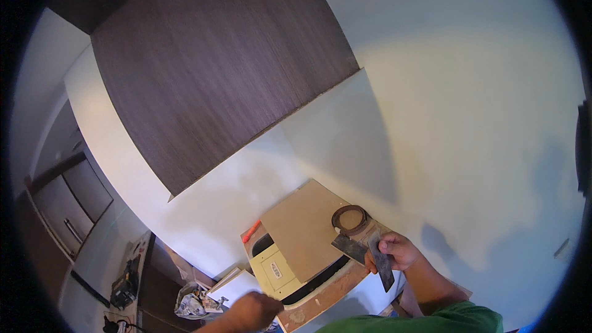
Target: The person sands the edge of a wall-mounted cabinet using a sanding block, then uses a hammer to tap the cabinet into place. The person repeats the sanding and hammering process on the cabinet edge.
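Note:
My right hand [399,253] is closed round a dark flat rectangular piece [383,265], thumb on its upper end. Another dark flat plate [349,247] sits beside it, over the corner of a brown board; whether the two are joined I cannot tell. Just beyond lies a coil of dark brown strip [336,221], on the same brown board [302,228]. At the lower edge my left hand [251,312] is held with its fingers curled in, close to the worktop's near corner. Anything inside its grip is hidden.
A cream panel [271,271] and an orange-red tool [251,232] lie by the board. Overhead hangs a dark wood-grain cabinet [228,68] against the pale wall [468,117]. To the left are a plastic bag [191,301], white panels [235,285] and a dark power tool [125,285].

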{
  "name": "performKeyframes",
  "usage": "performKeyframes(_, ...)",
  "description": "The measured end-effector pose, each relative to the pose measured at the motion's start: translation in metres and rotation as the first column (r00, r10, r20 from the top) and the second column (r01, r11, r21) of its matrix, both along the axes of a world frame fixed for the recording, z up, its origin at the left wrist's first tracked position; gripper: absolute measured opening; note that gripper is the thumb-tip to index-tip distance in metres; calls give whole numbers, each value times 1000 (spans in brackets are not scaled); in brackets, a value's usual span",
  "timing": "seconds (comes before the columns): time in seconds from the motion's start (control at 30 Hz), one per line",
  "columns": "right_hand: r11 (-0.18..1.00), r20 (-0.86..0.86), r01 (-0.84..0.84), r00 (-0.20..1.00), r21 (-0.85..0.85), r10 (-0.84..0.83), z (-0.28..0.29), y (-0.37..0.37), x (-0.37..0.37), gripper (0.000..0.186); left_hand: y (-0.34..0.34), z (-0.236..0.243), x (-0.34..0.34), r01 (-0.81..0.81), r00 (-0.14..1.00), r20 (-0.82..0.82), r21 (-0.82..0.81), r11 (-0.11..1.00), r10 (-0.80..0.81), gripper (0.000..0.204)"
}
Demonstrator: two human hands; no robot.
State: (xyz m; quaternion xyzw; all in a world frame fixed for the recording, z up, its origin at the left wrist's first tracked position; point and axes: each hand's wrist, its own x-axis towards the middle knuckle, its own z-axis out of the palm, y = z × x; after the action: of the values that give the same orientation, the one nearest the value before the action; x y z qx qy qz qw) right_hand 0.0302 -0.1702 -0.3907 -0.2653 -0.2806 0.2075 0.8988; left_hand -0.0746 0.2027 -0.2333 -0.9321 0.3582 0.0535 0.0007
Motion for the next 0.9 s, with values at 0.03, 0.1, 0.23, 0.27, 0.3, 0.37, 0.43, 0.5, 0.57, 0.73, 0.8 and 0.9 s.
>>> performKeyframes(0.03, 999, 1, -31, 1000, 8, 31, 5, 5, -1, 37, -10, 15, 4, 52, 986, 158, 5, 999, -52, 7)
performKeyframes(0.1, 999, 79, -55, 995, -1, 55, 6, 2, -1, 41, -35, 54, 18, 130, 917, 380, 3, 991, -122, 16)
performKeyframes(0.23, 998, 143, -59, 988, 7, 57, 0, -10, -2, 49, -98, 128, 33, 303, 605, 768, 21, 953, -210, 25)
performKeyframes(0.27, 999, 128, -50, 990, -15, 52, 2, -8, -1, 47, -105, 141, 34, 284, 514, 833, 62, 957, -207, 24)
performKeyframes(0.3, 999, 113, -37, 993, -37, 41, 8, -6, -3, 46, -115, 157, 35, 285, 436, 877, 77, 955, -201, 23)
performKeyframes(0.37, 998, 113, -26, 993, -64, 33, 12, -2, 0, 43, -138, 187, 40, 235, 309, 931, 125, 964, -196, 22)
performKeyframes(0.43, 999, 100, -9, 995, -37, 12, 17, -6, 1, 40, -161, 207, 56, 260, 256, 948, 119, 958, -187, 27)
performKeyframes(0.5, 1000, 72, 26, 997, -15, -25, 17, -16, 2, 39, -186, 218, 76, 257, 234, 957, 109, 960, -172, 33)
performKeyframes(0.57, 1000, 52, 31, 998, 4, -31, 16, -19, 8, 39, -204, 228, 87, 182, 203, 968, 110, 977, -147, 40)
performKeyframes(0.73, 999, 41, 51, 998, -16, -51, 14, -29, 17, 40, -228, 236, 109, 6, 115, 993, 29, 1000, -29, 51)
performKeyframes(0.8, 998, 43, 61, 997, -32, -59, 14, -33, 19, 41, -229, 231, 117, 21, 140, 990, 1, 1000, -4, 51)
performKeyframes(0.9, 997, 60, 64, 996, -37, -62, 12, -37, 23, 39, -225, 230, 121, 26, 175, 984, -6, 1000, 2, 50)
